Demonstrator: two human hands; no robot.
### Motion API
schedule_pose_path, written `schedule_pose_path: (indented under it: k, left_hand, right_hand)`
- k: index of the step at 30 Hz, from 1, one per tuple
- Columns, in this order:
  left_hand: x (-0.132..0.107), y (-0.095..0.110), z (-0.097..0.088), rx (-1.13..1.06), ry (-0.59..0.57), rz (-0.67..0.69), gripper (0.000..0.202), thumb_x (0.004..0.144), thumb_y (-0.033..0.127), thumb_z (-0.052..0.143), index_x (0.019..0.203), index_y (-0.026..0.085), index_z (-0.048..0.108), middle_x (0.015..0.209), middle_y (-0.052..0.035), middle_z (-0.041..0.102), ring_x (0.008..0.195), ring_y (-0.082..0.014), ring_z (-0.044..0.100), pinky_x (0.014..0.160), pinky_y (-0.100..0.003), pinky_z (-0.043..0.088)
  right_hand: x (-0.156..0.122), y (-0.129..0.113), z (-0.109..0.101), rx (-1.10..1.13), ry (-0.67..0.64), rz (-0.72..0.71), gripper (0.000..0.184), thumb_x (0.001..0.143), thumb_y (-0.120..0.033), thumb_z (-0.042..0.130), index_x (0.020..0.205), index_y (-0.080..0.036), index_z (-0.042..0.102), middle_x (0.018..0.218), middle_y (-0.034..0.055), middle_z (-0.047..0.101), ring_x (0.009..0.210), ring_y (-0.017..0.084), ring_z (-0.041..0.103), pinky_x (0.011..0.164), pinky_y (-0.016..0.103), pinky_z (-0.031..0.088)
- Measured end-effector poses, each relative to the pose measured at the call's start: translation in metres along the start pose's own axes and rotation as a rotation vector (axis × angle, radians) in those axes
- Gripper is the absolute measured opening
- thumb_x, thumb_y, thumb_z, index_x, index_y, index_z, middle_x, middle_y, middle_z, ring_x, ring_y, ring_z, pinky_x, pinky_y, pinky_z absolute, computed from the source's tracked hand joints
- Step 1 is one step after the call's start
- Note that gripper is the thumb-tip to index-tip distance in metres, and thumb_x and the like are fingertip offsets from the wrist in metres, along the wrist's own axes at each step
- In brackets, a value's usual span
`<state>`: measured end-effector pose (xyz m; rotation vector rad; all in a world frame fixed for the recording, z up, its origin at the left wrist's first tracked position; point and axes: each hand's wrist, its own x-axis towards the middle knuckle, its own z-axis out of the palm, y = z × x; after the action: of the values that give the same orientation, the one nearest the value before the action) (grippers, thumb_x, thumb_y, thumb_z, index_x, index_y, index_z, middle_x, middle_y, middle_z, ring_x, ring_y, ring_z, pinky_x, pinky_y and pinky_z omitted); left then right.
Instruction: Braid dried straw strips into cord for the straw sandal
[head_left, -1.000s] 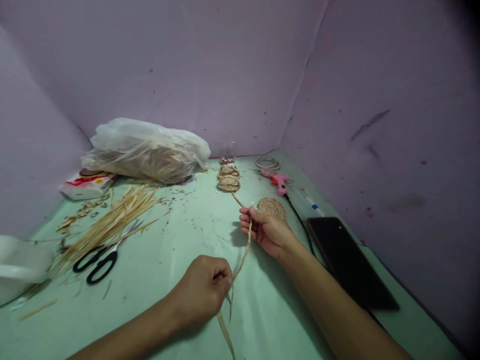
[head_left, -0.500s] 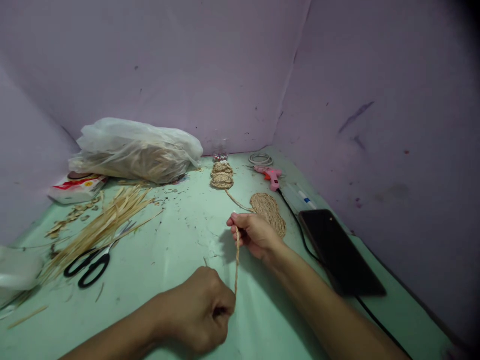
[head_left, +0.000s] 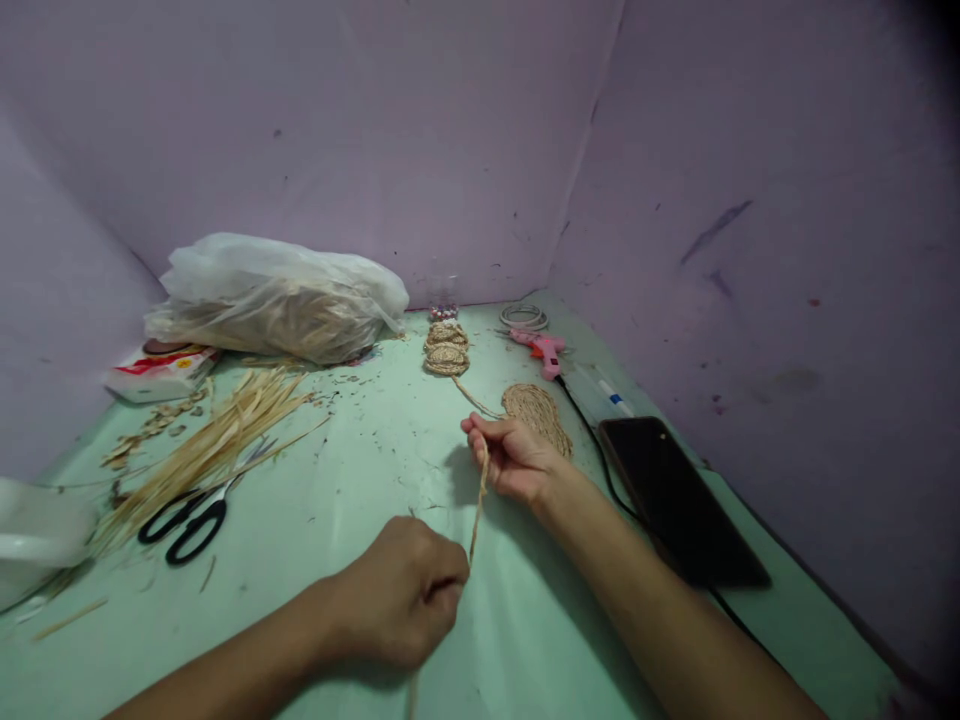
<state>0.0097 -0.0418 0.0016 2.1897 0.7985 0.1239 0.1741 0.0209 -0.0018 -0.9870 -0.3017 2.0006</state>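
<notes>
So we've got a twisted fibre cord (head_left: 480, 500) running between our two hands above the green tabletop (head_left: 360, 470): the left hand (head_left: 409, 595) is clenched in a fist around the near end, and the right hand (head_left: 514, 460) pinches it between thumb and fingers farther up. Another length trails from the wound bundle (head_left: 448, 352) toward the right hand, passing by the coiled oval piece (head_left: 538, 415); we can't tell what happens to it behind the fingers. Our worry: if that right pinch slackens, the twist could probably unwind. Pulling too hard with the left fist might snap a thin spot or drag the bundle over. The oval sits just beyond the right wrist, so a careless forearm could shove it, or snag the black cable (head_left: 604, 465) and tug the pink glue gun (head_left: 546, 352) along.
</notes>
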Motion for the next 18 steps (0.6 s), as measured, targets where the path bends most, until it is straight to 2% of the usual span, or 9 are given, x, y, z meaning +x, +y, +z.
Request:
schedule_pose_path:
  k: [2, 4, 7, 9, 12, 14, 18]
  left_hand:
    - [0.004, -0.006, -0.004, -0.212, 0.097, -0.128, 0.012, 0.062, 0.012, 0.038, 0.050, 0.016, 0.035, 0.047, 0.0051, 0.028, 0.045, -0.0059, 0.025, 0.043, -0.020, 0.021]
    - [0.007, -0.012, -0.009, -0.394, 0.184, -0.228, 0.011, 0.063, 0.017, 0.040, 0.052, 0.015, 0.040, 0.047, 0.0054, 0.030, 0.045, -0.0056, 0.025, 0.043, -0.019, 0.021]
    - [0.011, -0.020, -0.017, -0.547, 0.296, -0.267, 0.013, 0.063, 0.022, 0.046, 0.053, 0.014, 0.043, 0.046, 0.0058, 0.032, 0.045, -0.0051, 0.025, 0.043, -0.019, 0.021]
    - [0.011, -0.024, -0.022, -0.606, 0.345, -0.268, 0.014, 0.062, 0.024, 0.049, 0.054, 0.013, 0.045, 0.046, 0.0059, 0.033, 0.044, -0.0048, 0.025, 0.043, -0.020, 0.020]
    - [0.011, -0.030, -0.026, -0.667, 0.385, -0.267, 0.014, 0.060, 0.024, 0.053, 0.054, 0.012, 0.047, 0.046, 0.0059, 0.035, 0.044, -0.0044, 0.026, 0.043, -0.020, 0.020]
    - [0.011, -0.032, -0.028, -0.699, 0.386, -0.248, 0.015, 0.060, 0.023, 0.055, 0.052, 0.012, 0.048, 0.046, 0.0053, 0.038, 0.044, -0.0047, 0.028, 0.044, -0.020, 0.022]
    - [0.012, -0.034, -0.028, -0.717, 0.374, -0.251, 0.016, 0.061, 0.024, 0.057, 0.053, 0.010, 0.053, 0.046, 0.0022, 0.047, 0.045, -0.0061, 0.036, 0.047, -0.021, 0.027]
  right_hand:
    - [-0.002, -0.003, 0.000, 0.068, -0.001, -0.051, 0.027, 0.087, -0.014, 0.033, 0.069, -0.010, 0.052, 0.046, -0.0016, 0.054, 0.040, 0.003, 0.051, 0.047, 0.010, 0.046]
    - [-0.002, -0.002, 0.001, 0.103, -0.040, -0.062, 0.030, 0.088, -0.022, 0.032, 0.074, -0.008, 0.054, 0.054, 0.0030, 0.058, 0.049, 0.006, 0.057, 0.054, 0.015, 0.049]
    - [-0.003, 0.005, 0.002, 0.114, -0.120, -0.022, 0.037, 0.085, -0.036, 0.035, 0.081, -0.004, 0.056, 0.066, 0.0107, 0.062, 0.064, 0.014, 0.061, 0.064, 0.025, 0.051]
    - [-0.003, 0.012, 0.004, 0.046, -0.122, 0.016, 0.037, 0.082, -0.039, 0.041, 0.082, -0.005, 0.056, 0.071, 0.0109, 0.061, 0.066, 0.015, 0.061, 0.064, 0.028, 0.051]
    - [-0.007, 0.023, 0.008, -0.189, -0.078, 0.031, 0.023, 0.075, -0.031, 0.054, 0.078, -0.008, 0.058, 0.068, 0.0057, 0.059, 0.058, 0.011, 0.057, 0.052, 0.022, 0.048]
    - [-0.010, 0.031, 0.011, -0.358, -0.078, -0.015, 0.016, 0.071, -0.024, 0.059, 0.072, -0.009, 0.059, 0.060, 0.0023, 0.056, 0.050, 0.007, 0.052, 0.045, 0.018, 0.044]
    - [-0.013, 0.041, 0.015, -0.494, -0.072, -0.112, 0.014, 0.064, -0.022, 0.065, 0.063, -0.010, 0.057, 0.053, 0.0003, 0.054, 0.046, 0.006, 0.049, 0.045, 0.018, 0.043]
